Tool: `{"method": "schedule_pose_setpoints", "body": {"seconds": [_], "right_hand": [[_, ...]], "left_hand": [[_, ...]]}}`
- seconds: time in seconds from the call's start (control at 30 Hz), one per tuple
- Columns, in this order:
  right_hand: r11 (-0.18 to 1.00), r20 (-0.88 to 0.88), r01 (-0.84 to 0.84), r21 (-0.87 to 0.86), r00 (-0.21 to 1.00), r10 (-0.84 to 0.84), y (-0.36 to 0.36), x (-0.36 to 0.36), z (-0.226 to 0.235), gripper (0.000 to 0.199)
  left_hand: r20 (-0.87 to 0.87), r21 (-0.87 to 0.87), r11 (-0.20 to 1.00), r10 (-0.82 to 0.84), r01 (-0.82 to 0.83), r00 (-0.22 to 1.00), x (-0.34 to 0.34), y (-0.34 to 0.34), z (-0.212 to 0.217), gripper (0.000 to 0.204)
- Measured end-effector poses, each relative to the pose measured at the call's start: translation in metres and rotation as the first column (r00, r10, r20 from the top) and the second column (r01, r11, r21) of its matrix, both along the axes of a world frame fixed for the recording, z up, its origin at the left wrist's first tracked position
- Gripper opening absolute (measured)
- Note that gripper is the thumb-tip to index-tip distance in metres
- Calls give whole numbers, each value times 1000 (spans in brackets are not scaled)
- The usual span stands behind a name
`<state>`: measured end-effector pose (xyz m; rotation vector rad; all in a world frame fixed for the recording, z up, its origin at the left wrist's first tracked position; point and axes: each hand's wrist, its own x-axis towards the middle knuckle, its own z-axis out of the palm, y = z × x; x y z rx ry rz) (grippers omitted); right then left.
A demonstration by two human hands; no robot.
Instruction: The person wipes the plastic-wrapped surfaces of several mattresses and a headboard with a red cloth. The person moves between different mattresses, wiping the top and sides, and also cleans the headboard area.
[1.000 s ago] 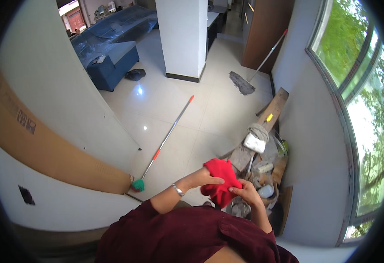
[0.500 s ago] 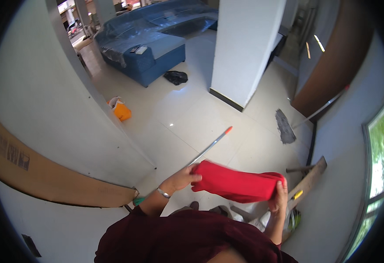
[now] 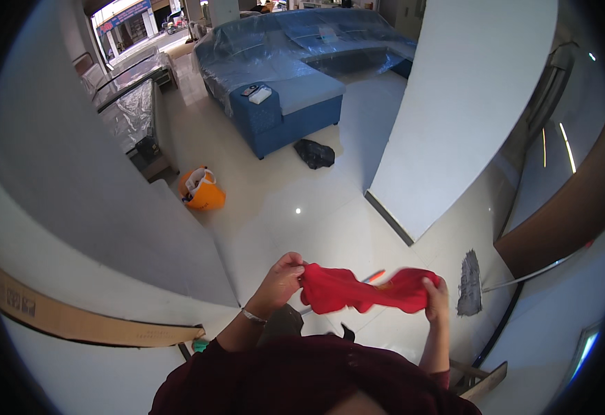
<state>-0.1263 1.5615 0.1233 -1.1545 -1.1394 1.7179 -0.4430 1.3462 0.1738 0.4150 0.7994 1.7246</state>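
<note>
A red cloth (image 3: pixel 347 289) hangs stretched between my two hands in front of my body, its middle sagging and bunched. My left hand (image 3: pixel 282 280) pinches its left end. At the opposite end, my right hand (image 3: pixel 436 299) has its fingers closed around the cloth. Behind the cloth, a pole's orange tip (image 3: pixel 374 276) shows above the tiled floor; most of that pole is hidden.
A grey flat mop (image 3: pixel 469 283) lies right, beside a white pillar (image 3: pixel 461 117). Ahead are an orange bucket (image 3: pixel 206 196), a black plastic bag (image 3: pixel 315 153) and a plastic-covered blue sofa (image 3: pixel 282 131). Cardboard (image 3: pixel 88 325) lines the left; a wooden stool (image 3: pixel 486 382) stands low right.
The red cloth has gone from a neat flat band to a looser, crumpled strip between my hands. My view has turned left and up, showing more of the sofa and bucket.
</note>
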Motion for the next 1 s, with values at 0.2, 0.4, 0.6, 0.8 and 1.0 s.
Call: {"method": "schedule_pose_setpoints", "body": {"seconds": [0.2,0.4,0.6,0.8,1.0], "right_hand": [[955,424,-286,80,877,227,95,-173,-71,51],[697,136,-625,-350,703,698,123,-353,-75,72],[287,-752,-895,-340,443,489,130,-505,-76,62],[180,-750,-896,-406,440,494,204,-672,-28,40],[530,-565,-824,-201,539,625,272,-837,-37,46]], "left_hand": [[31,130,991,12,-16,999,-87,86,6,15],[107,200,980,-11,-10,994,-222,176,17,14],[63,158,976,-162,150,985,-329,245,11,14],[-7,36,998,43,-43,999,-466,284,-9,15],[-208,-146,894,390,-423,897,-632,281,-53,16]]}}
